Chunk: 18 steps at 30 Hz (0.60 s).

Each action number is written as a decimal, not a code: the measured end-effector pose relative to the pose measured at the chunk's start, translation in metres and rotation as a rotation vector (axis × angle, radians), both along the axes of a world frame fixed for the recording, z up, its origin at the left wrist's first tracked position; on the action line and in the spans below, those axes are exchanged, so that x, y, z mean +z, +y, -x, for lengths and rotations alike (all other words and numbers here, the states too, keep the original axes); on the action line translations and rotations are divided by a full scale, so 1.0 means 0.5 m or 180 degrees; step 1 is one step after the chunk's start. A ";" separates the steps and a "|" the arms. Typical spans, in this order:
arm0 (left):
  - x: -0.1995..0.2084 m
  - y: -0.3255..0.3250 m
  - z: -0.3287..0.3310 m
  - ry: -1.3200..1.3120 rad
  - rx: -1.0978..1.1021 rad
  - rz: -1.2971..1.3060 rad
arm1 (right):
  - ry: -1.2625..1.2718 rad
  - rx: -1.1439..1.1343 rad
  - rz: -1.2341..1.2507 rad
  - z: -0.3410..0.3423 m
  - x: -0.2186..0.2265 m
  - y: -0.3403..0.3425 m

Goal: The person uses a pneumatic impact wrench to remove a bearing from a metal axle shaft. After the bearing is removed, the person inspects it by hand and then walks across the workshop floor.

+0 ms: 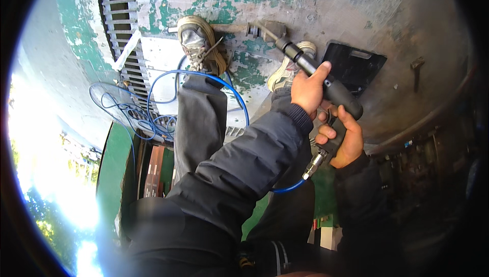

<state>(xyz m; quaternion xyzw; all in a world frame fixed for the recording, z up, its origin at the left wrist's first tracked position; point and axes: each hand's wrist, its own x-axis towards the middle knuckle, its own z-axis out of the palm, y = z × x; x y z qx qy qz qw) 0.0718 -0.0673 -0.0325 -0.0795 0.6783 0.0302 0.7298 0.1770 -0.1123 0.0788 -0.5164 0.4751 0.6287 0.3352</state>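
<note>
A black pistol-shaped air hammer (342,96) is held between my two hands, its long bit (267,30) pointing up and to the left. My left hand (309,91) wraps the barrel, thumb along its top. Around the lower handle closes my right hand (349,137). A silver fitting (315,165) joins the handle's end to a blue air hose (289,188). Under the bit lies a rusty metal rod with a thick end (276,28), between my shoes. Whether the bit touches it, I cannot tell.
A black plastic case (351,65) lies on the worn green floor beside my right shoe (304,50). Farther right is a hammer (416,70). A slotted drain grate (118,9) runs along the left, with coiled blue hose (130,109) over it. My left shoe (196,40) is near the rod.
</note>
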 end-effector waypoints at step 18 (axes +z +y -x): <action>0.011 0.016 -0.001 -0.0306 0.0986 0.0260 | 0.0138 0.0574 -0.0270 -0.024 -0.007 0.033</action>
